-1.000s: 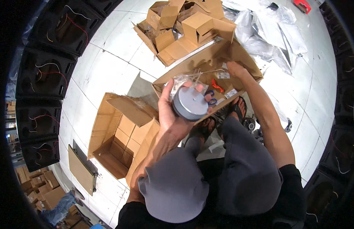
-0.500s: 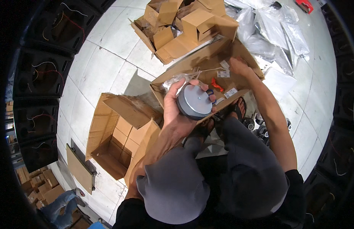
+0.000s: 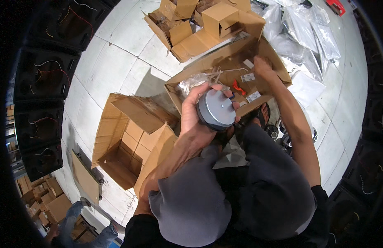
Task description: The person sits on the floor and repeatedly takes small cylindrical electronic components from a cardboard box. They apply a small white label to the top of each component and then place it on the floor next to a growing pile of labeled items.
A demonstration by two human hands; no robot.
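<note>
Left hand cupped, gripping — right hand outstretched ahead.

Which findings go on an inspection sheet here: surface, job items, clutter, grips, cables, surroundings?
Surface: pale tiled floor with dark marks.
Job's things: grey cylinder, held; shallow cardboard box with an orange item, white labels and clear plastic inside.
Clutter: open carton at left; cardboard heap and plastic-wrapped packages beyond the box.
Grips: left grip closed around the grey cylinder; right grip inside the box's right end, any held item hidden.
Cables: white, red and yellow wires in black cabinets at left.
Surroundings: cabinets along both sides; stacked boxes and another person's legs at lower left.
</note>
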